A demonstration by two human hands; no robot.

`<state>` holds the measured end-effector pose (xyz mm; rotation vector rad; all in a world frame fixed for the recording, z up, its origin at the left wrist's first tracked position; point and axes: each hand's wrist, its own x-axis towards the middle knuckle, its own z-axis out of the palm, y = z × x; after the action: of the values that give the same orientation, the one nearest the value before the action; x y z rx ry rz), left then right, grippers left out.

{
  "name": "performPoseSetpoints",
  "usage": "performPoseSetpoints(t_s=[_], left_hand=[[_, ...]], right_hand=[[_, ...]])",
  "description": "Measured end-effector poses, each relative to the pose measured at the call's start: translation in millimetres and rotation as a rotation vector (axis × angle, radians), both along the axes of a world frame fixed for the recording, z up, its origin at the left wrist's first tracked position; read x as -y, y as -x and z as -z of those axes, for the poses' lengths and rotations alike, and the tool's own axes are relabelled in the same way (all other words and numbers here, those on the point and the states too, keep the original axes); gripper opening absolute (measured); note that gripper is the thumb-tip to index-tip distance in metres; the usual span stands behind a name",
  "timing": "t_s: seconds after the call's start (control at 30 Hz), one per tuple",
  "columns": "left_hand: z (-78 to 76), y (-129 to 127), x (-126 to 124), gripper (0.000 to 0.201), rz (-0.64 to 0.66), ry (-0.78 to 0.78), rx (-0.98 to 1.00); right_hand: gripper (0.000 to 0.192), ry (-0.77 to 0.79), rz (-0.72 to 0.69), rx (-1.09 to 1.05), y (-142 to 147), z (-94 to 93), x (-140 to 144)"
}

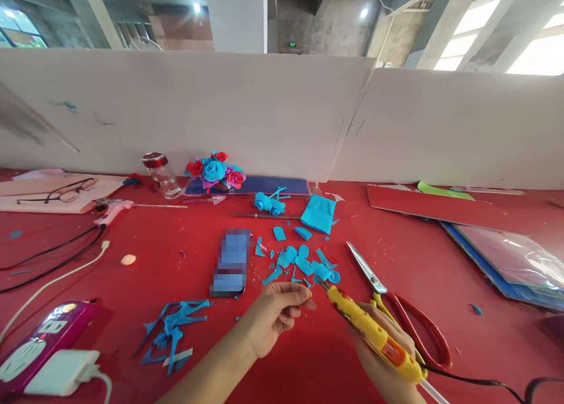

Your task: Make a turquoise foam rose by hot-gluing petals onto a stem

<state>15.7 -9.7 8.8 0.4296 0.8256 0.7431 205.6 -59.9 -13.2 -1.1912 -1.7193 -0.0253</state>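
My right hand (388,339) is wrapped round a yellow hot glue gun (374,333), with a clear glue stick poking out of its rear end. The nozzle points up and left, close to the fingertips of my left hand (286,304). Those fingers are pinched together, and whatever is between them is too small to make out. Just beyond both hands lie several cut blue petal pieces (303,265). Scissors (374,285) with red and yellow handles rest beside the glue gun, blades part open. A phone (231,262) lies left of the petals.
Blue scraps (170,330) lie at front left, near a magenta power strip (48,339) with a white charger. Further back are a pink glue gun (115,210), a glass bottle (163,178), paper flowers (214,170), blue roses (267,203) and folded blue paper (318,214). Boards (432,207) lie at right.
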Motion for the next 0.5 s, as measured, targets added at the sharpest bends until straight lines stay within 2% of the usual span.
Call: performPoseSetpoints(t_s=[0.2, 0.5], left_hand=[[0.3, 1.1, 0.6, 0.02, 0.01, 0.02, 0.025], [-0.2, 1.0, 1.0, 0.021, 0.008, 0.036, 0.031]], right_hand=[[0.01, 0.039, -0.002, -0.032, 0.3, 1.6, 0.9], [0.009, -0.025, -0.012, 0.024, 0.9, -2.2, 0.6]])
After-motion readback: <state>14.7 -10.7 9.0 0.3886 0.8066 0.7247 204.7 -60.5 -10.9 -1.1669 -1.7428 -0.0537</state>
